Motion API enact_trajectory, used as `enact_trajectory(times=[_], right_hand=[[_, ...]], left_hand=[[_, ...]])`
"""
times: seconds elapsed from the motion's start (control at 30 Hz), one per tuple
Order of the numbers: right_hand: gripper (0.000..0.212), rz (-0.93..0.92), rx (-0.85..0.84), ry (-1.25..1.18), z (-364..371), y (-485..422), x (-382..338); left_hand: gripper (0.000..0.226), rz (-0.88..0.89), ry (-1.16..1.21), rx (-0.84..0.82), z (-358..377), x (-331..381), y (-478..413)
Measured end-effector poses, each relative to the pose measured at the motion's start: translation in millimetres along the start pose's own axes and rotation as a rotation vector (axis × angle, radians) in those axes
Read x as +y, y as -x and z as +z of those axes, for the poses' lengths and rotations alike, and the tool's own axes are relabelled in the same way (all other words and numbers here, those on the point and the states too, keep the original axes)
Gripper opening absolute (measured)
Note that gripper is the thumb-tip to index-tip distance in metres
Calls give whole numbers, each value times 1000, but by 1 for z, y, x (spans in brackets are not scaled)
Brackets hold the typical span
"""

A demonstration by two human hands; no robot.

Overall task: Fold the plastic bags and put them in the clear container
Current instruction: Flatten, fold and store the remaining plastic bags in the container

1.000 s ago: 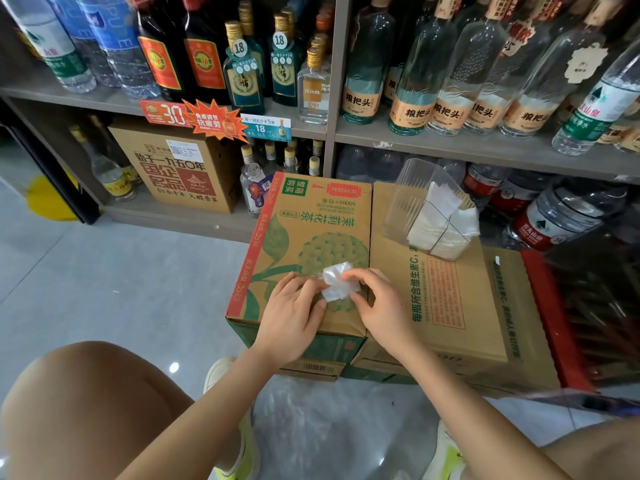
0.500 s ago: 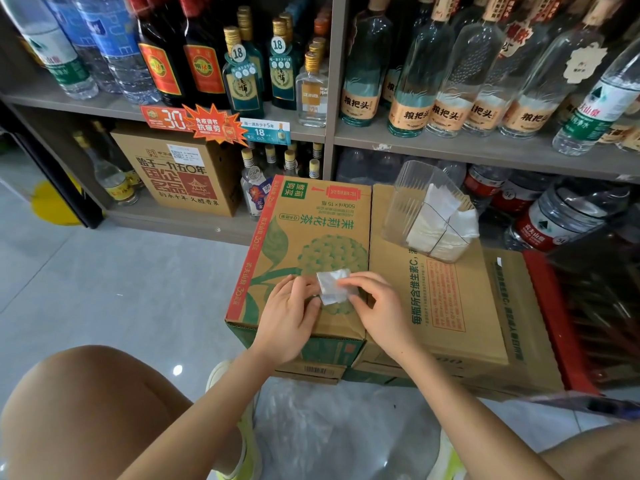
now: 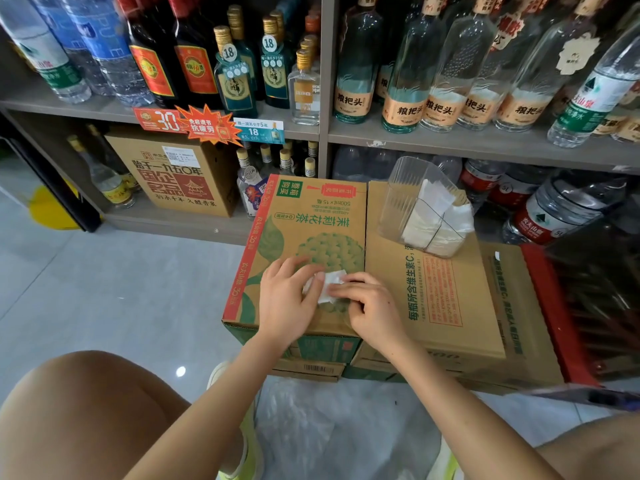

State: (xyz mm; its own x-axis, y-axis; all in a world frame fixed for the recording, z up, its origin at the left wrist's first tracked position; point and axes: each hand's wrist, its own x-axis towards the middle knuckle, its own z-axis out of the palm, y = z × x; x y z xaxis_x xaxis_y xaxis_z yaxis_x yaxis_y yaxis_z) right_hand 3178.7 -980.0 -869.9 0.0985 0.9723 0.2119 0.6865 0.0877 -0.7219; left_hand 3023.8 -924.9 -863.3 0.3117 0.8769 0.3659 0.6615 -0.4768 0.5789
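A small white folded plastic bag lies flat on top of the green-printed cardboard box. My left hand presses on its left side with the fingers spread over it. My right hand pinches its right edge with fingertips. The clear container stands on the brown box to the right, farther back, with several folded white bags inside its compartments.
Loose clear plastic bags lie on the grey floor between my knees. Shelves with many glass bottles rise behind the boxes. A brown carton sits right of the green one, and a red crate stands at far right.
The folded bag was lifted and tilted between my fingers; now it lies flat on the box, smaller, with both hands pressing it down.
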Motion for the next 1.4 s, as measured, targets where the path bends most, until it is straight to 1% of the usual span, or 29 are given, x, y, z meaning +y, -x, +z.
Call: enact_trajectory(times=[0.07,0.17,0.2,0.4,0.5,0.53,0.63,0.77,0.83,0.9,1.0,1.07,1.17,1.23,1.27,1.33,1.4], right_hand=[[48,4,-4,-4,0,0,0],[47,35,-4,-24,-1,0,-2],[46,47,-6,-29,-2,0,-2],[35,88,-47,-100,-7,-2,-6],[23,137,-10,-233,-11,-3,-5],[20,139,18,-231,-10,-5,-4],[17,102,100,-34,-5,-14,0],[18,51,92,255,2,-17,3],[16,38,99,317,4,-16,2],[16,35,109,356,4,-16,2],[16,38,109,427,5,-15,4],[21,43,86,483,4,-13,6],[50,108,-38,510,2,-10,4],[63,139,-94,496,1,-9,3],[67,139,-104,500,0,-9,2],[68,147,-126,510,-2,-9,1],[63,164,-137,492,-4,-9,-2]], left_hand=[[38,-42,-70,-31,7,5,-6],[27,-60,-120,-68,12,-1,-7],[25,-43,-134,-73,12,-5,-5],[31,86,-192,-90,12,-14,3],[33,84,-192,-110,13,-16,7],[33,84,-191,-110,14,-17,7],[32,91,-198,-123,13,-17,8],[33,130,-215,-84,9,-16,9],[34,225,-246,-81,9,-15,9],[37,322,-275,-125,11,-13,11],[42,309,-333,-195,10,-18,13],[44,296,-396,-241,8,-20,17],[46,252,-416,-259,6,-16,20],[46,253,-426,-261,5,-13,20],[46,288,-435,-268,4,-15,21],[47,380,-451,-305,-1,-20,22],[48,403,-460,-340,-5,-26,22]])
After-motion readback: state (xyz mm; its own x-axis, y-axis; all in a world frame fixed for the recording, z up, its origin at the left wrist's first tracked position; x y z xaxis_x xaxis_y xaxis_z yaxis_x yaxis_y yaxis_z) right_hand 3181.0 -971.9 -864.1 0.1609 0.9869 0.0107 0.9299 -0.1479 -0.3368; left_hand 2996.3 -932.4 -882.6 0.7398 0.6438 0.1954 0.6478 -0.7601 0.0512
